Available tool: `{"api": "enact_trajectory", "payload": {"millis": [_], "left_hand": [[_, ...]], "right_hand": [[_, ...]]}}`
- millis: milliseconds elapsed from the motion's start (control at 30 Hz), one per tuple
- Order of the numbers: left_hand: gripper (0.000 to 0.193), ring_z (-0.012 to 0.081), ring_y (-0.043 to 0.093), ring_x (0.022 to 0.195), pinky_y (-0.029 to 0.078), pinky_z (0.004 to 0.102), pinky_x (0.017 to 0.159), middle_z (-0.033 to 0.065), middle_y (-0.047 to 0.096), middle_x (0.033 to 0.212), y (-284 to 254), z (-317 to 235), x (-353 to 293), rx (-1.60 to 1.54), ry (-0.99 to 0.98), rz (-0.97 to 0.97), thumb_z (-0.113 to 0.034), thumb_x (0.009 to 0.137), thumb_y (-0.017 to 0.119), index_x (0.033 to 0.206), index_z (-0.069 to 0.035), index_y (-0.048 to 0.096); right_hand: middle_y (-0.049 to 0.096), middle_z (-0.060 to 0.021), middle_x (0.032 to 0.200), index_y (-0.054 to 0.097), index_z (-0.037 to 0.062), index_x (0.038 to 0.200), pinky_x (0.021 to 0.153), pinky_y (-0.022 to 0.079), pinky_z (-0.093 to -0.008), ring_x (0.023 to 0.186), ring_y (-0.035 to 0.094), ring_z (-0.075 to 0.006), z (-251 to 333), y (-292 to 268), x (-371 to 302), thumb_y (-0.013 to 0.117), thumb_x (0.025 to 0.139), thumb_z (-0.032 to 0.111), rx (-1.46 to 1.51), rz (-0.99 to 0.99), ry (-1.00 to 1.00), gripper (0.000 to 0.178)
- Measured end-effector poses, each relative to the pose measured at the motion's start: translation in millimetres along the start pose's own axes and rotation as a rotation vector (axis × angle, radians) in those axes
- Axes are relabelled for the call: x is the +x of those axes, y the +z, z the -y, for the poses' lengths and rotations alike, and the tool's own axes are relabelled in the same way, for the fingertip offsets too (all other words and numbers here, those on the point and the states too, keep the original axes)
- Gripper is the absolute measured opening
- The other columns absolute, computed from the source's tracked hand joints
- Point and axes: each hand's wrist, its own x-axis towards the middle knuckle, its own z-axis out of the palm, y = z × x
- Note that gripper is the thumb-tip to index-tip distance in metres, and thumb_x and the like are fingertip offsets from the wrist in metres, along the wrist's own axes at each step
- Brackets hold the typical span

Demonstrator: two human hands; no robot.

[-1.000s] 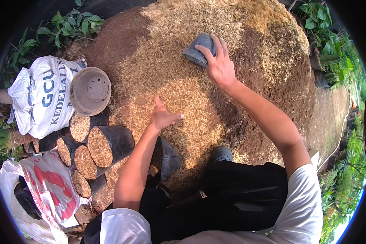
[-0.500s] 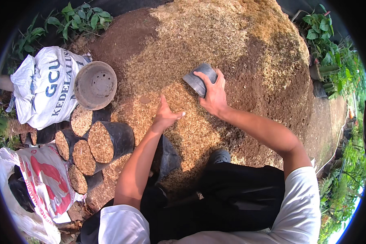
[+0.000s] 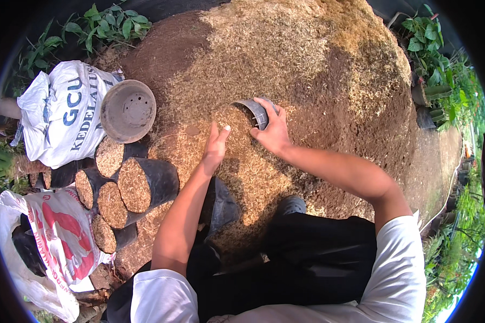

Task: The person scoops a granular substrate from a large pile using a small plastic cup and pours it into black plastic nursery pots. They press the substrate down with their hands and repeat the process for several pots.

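Observation:
A small dark grey plastic pot (image 3: 261, 111) is in my right hand (image 3: 273, 131), whose fingers wrap over its outer wall. The pot lies tipped on its side, low over the mound of soil and chopped husk (image 3: 291, 59), with its mouth toward the left. My left hand (image 3: 215, 144) is just left of the pot, holding nothing, its fingers stretched out and thumb apart. Below that hand, beside my left forearm, a black planting bag (image 3: 223, 207) stands by my legs, partly hidden by the forearm.
Several black bags filled with husk (image 3: 134, 185) stand at the left. A round grey pot (image 3: 127, 111) leans by a white sack (image 3: 70, 113); a red-and-white sack (image 3: 54, 231) lies nearer. Leafy plants (image 3: 110, 27) grow at the back left, more (image 3: 428, 40) along the right.
My right hand has brought the pot a little nearer and left, turning its mouth toward my left hand. The left hand has risen slightly, its thumb now nearer the fingers.

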Motion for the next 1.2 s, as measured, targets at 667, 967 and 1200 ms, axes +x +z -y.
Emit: {"api": "enact_trajectory", "payload": {"millis": [667, 967, 1200], "left_hand": [[0.063, 0.0406, 0.048, 0.149, 0.038, 0.0465, 0.125, 0.0248, 0.05, 0.161, -31, -101, -57, 0.636, 0.116, 0.068, -0.023, 0.106, 0.062, 0.165, -0.014, 0.041], [0.066, 0.0417, 0.067, 0.128, 0.05, 0.0495, 0.114, 0.0251, 0.062, 0.148, -106, -154, -147, 0.973, 0.098, 0.182, -0.033, 0.104, 0.067, 0.164, -0.018, 0.041], [0.085, 0.0294, 0.078, 0.076, 0.065, 0.0395, 0.07, 0.025, 0.077, 0.1, -107, -116, -212, 1.096, -0.49, 0.329, -0.058, 0.099, 0.068, 0.16, -0.005, 0.045]], "right_hand": [[0.05, -0.0027, 0.11, 0.038, 0.0219, 0.163, 0.074, 0.062, -0.0368, 0.086, 0.054, -0.0151, 3, -38, -4, 0.053, 0.094, 0.004, 0.84, 0.193, 0.322, 0.072], [0.058, -0.0088, 0.119, 0.039, 0.0158, 0.164, 0.091, 0.067, -0.0408, 0.099, 0.066, -0.0194, 83, -64, -23, 0.055, 0.091, 0.004, 0.652, 0.458, 0.021, 0.075], [0.056, -0.0173, 0.148, 0.045, 0.0255, 0.161, 0.104, 0.062, -0.0456, 0.124, 0.066, -0.0296, 131, -46, -58, 0.057, 0.095, 0.003, 0.296, 0.591, -0.139, 0.07]]}}
